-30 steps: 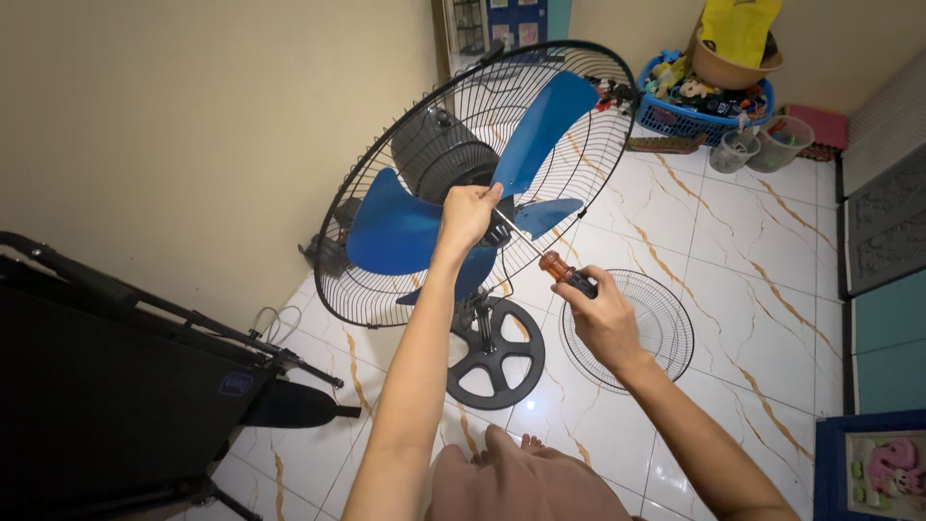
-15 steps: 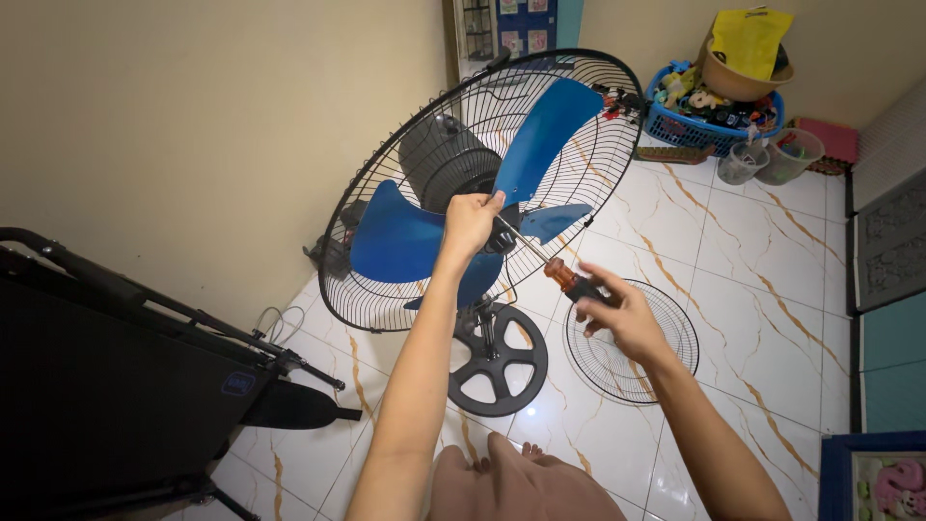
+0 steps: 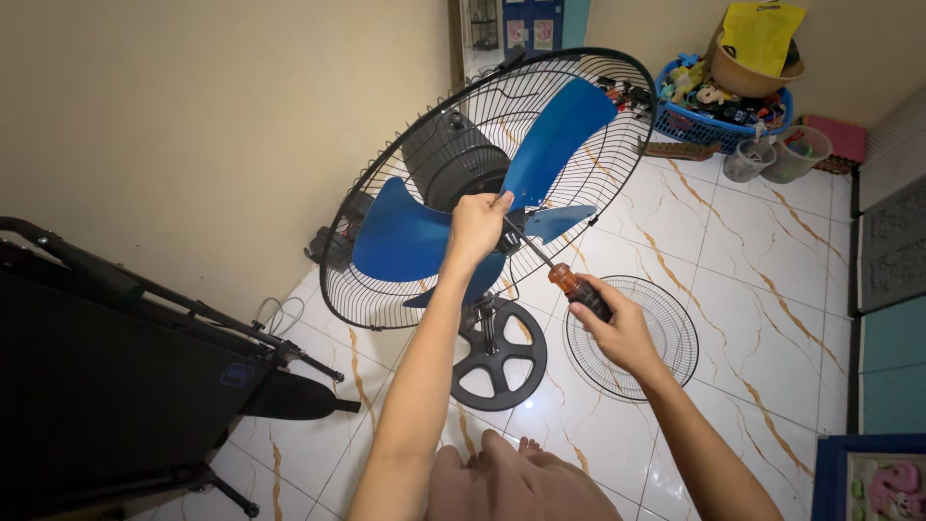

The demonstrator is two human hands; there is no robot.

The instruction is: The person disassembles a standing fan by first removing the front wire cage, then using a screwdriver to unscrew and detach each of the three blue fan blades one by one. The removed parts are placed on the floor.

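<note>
the screwdriver [image 3: 569, 281] is gripped at its orange handle by the right hand [image 3: 617, 333], fingers wrapped tight, its tip set at the hub of the blue fan blade [image 3: 400, 236] inside the open rear guard [image 3: 371, 289]. the hub is pinched by the left hand [image 3: 475, 227], fingers closed. if the blade turns, the tip is likely to slip and jab those fingers.

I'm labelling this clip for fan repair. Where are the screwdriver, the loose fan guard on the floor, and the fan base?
screwdriver [image 3: 576, 286]: head view, on its orange and black handle.
loose fan guard [image 3: 667, 333]: head view, on the wire mesh right of the hand.
fan base [image 3: 499, 355]: head view, on the black round foot.
</note>
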